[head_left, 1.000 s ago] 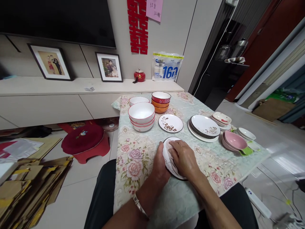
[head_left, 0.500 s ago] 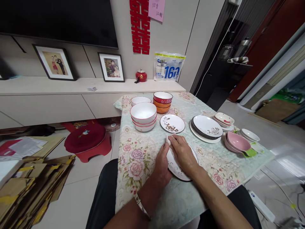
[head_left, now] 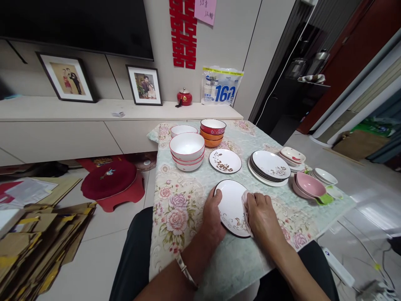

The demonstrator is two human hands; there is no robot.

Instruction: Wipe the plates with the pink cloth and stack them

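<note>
A white plate (head_left: 231, 205) with a dark rim and a floral print is tilted slightly over the table's near side. My left hand (head_left: 213, 215) grips its left edge, thumb on top and fingers underneath. Against the plate's right side, my right hand (head_left: 262, 215) presses a pale pinkish cloth (head_left: 246, 211), its fingers closed over it. Just beyond lies another white plate (head_left: 225, 160) with brown flowers. To the right is a stack of dark-rimmed plates (head_left: 271, 164).
White bowls (head_left: 187, 147) with red rims and a stack of red and orange bowls (head_left: 213, 131) stand at the back left. Pink bowls (head_left: 310, 185), small white bowls (head_left: 326, 176) and patterned dishes (head_left: 292, 155) sit at the right. A flowered tablecloth (head_left: 178, 202) covers the table.
My right hand has slid with the cloth from the plate's upper left to its right edge, uncovering the plate's middle. My left hand still holds the plate's left edge.
</note>
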